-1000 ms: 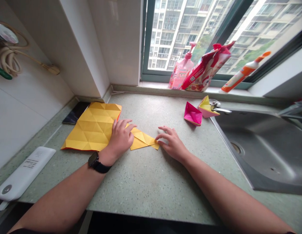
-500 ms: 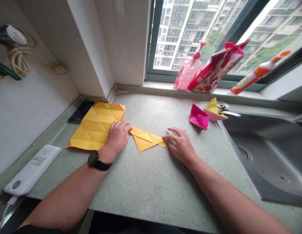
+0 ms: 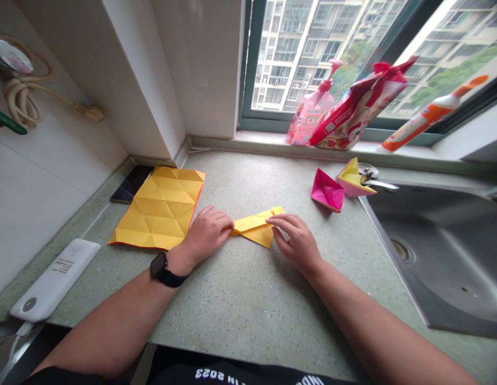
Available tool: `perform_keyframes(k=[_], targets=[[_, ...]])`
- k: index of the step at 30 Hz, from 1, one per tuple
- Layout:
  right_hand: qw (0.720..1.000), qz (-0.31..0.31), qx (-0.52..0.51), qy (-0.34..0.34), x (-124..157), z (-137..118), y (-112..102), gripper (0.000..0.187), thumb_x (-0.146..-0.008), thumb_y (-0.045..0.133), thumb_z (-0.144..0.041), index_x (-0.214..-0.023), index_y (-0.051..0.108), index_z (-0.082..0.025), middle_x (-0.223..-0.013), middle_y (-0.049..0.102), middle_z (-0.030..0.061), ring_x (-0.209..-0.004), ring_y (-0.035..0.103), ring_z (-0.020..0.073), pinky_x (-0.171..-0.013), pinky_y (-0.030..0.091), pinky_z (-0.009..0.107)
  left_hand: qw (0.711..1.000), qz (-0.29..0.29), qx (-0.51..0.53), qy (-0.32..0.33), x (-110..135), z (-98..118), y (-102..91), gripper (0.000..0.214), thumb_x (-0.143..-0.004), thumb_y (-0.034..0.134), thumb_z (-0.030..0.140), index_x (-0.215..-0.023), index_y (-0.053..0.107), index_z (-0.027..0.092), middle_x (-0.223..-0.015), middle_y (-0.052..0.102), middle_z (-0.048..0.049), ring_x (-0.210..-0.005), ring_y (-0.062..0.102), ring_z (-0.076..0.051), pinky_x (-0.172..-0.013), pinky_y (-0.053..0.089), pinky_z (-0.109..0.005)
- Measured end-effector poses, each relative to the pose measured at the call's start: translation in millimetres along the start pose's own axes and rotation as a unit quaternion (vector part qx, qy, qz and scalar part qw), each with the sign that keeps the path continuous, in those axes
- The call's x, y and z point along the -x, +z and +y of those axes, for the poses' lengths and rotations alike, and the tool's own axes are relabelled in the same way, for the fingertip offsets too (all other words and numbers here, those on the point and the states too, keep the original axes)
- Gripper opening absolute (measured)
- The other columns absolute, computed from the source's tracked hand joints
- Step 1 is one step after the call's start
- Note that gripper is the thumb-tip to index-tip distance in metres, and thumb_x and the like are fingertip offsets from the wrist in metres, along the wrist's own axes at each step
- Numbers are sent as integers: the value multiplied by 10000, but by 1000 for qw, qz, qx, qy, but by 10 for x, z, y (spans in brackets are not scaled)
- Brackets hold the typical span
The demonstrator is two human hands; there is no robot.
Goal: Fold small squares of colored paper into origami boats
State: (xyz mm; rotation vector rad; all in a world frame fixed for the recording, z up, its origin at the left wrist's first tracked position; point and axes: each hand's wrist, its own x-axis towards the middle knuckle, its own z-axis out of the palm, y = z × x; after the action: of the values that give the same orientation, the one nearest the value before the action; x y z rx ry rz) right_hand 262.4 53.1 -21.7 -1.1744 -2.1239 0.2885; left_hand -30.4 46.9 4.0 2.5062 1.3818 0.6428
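Note:
A small folded yellow paper piece (image 3: 256, 227) lies on the speckled green countertop (image 3: 240, 299) between my hands. My left hand (image 3: 208, 232), with a black watch on its wrist, pinches the piece's left end with curled fingers. My right hand (image 3: 299, 240) rests on the piece's right side, its fingers bent down onto the paper. A larger creased yellow sheet (image 3: 162, 207) lies flat just left of my left hand.
A pink origami boat (image 3: 327, 190) and a yellow-pink one (image 3: 351, 179) sit by the steel sink (image 3: 444, 251) at right. A pink pump bottle (image 3: 312, 112), red pouch (image 3: 360, 104) and orange bottle (image 3: 431, 115) stand on the sill. White power bank (image 3: 54, 280) and dark phone (image 3: 132, 183) lie at left.
The small yellow piece has been turned and slid right, off the big sheet. My left hand followed it to the right, and my right hand moved onto its right side.

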Motion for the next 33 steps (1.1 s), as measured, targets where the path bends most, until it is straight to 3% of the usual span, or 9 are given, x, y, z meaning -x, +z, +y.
perform_keyframes(k=[5,8,12,19,26,33], targets=[[999,-46,-5,-4,0,-9,33,279,-1058,582,-271,-1252,782,-286,-1259,777,108,-1191,717,306,-1070,589,557,998,-26,45,28,22,114,105,110,-1036,670,213,-993,771,223,-1009,813,-50,-973,737,-237,-1056,535,-456],[998,-58,-3,-1,-1,-8,47,274,-1064,594,-315,-1264,780,-294,-1283,762,112,-1217,709,308,-1077,589,570,997,-32,70,31,27,165,170,127,-1028,691,209,-1118,778,228,-1075,824,-54,-1018,756,-240,-1000,558,-416],[998,-55,1,-5,-2,-23,77,275,-1059,603,-315,-1268,781,-316,-1288,756,107,-1231,698,315,-1081,586,584,994,-24,106,20,8,220,228,225,-1026,698,210,-1240,761,238,-1143,828,-60,-1060,767,-244,-1021,560,-419],[996,-78,-1,-33,-27,-67,126,237,-1067,606,-305,-1182,812,-295,-1268,767,104,-1205,696,303,-1081,586,556,992,-14,125,3,-59,279,299,274,-993,710,149,-1248,765,231,-1088,819,-39,-1025,740,-236,-1011,536,-425],[995,-96,-4,-34,-42,-70,129,226,-1064,617,-305,-1138,831,-296,-1237,789,93,-1168,714,296,-1075,586,547,993,14,113,-32,-79,269,345,234,-1011,706,200,-1240,755,207,-1074,798,-51,-1042,710,-243,-1036,518,-441],[995,-63,-11,-74,-20,-43,121,240,-1068,612,-268,-1068,851,-272,-1116,810,94,-1019,750,265,-945,628,472,997,36,71,-19,-57,272,373,226,-986,751,202,-1213,740,201,-1229,739,-85,-1158,658,-266,-1054,514,-436]])
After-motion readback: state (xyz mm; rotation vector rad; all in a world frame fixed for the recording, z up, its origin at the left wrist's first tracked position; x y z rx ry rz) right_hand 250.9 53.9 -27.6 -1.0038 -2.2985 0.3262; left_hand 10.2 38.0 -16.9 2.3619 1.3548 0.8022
